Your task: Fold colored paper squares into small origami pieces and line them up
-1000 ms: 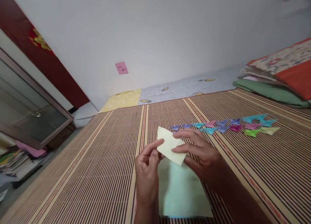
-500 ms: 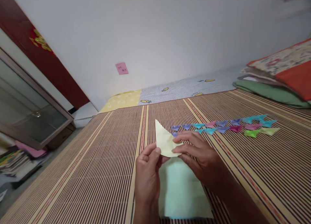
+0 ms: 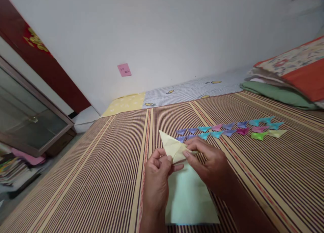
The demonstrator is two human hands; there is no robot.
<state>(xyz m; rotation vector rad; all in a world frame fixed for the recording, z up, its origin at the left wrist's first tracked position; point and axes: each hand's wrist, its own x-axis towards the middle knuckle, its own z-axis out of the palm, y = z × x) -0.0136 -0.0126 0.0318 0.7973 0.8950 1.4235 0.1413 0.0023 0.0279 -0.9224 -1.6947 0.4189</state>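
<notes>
A pale yellow sheet of folding paper (image 3: 172, 146), creased into pointed flaps, is held between both hands above the mat. My left hand (image 3: 159, 172) pinches its lower left edge, thumb on top and fingers underneath. My right hand (image 3: 209, 160) grips the right side between thumb and fingers, which cover that end. One sharp corner of the paper points up and to the left. Under the hands lies a pale green sheet of paper (image 3: 191, 199), partly hidden by my wrists.
Two rows of small folded paper pieces, among them a lime green one (image 3: 259, 135), lie beyond my right hand on the striped mat (image 3: 101, 172). Folded bedding (image 3: 283, 94) is stacked at the far right. A pink note (image 3: 124, 69) is on the wall; a glass-fronted cabinet (image 3: 32, 108) stands left.
My right thumb has moved onto the front of the yellow paper, and its right part now looks folded into a narrower point. The paper's upper corner tilts further left.
</notes>
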